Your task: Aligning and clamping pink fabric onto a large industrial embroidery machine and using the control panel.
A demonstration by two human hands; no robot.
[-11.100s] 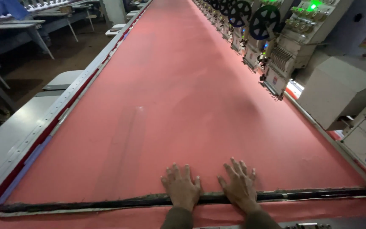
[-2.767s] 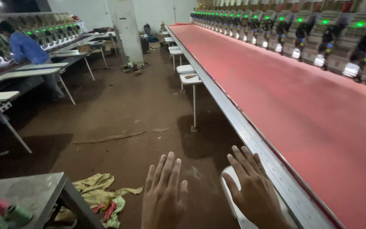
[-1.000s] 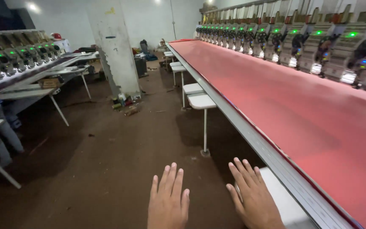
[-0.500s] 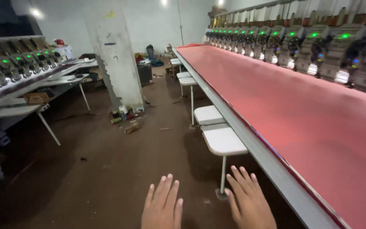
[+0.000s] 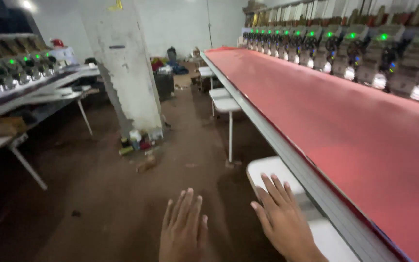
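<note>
My left hand is held out flat in front of me, palm down, fingers together and straight, empty, above the brown floor. My right hand is likewise flat and empty, fingers slightly spread, hovering over the near end of the small white rectangular side surface that juts out just beside the grey metal edge of the long red fabric.

A long machine bed with a grey metal edge was covered along its whole length by a red fabric, which was stretched flat. White side tables were attached beside this edge. On the brown floor, small bottles and boxes were gathered at the foot of a white pillar.
</note>
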